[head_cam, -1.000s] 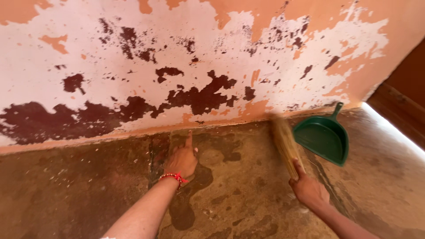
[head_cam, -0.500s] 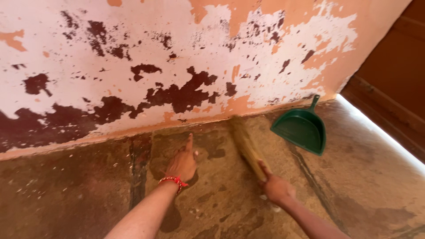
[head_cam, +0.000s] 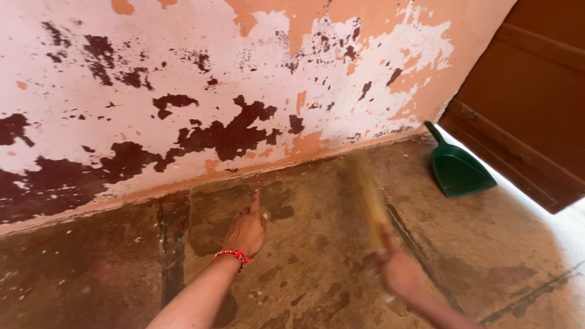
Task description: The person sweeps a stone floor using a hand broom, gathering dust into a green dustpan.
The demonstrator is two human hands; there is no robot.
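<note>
Peeling pink and orange paint covers the wall (head_cam: 183, 73), with dark red patches showing through. Below the wall lies a brown, stained floor (head_cam: 317, 286) with small pale bits on it. The left hand (head_cam: 247, 228) rests on the floor close to the wall. Its first finger points at the wall and the other fingers are curled in, holding nothing. A red bead band (head_cam: 231, 254) sits on that wrist. The right hand (head_cam: 399, 271) is farther from the wall and looks blurry. Its fingers are closed around the handle of a straw broom (head_cam: 368, 198). The broom reaches from the hand toward the wall, its brush end near the foot of the wall. A green dustpan (head_cam: 460, 167) lies on the floor beside the wall's right end, next to a brown door (head_cam: 524, 91).
</note>
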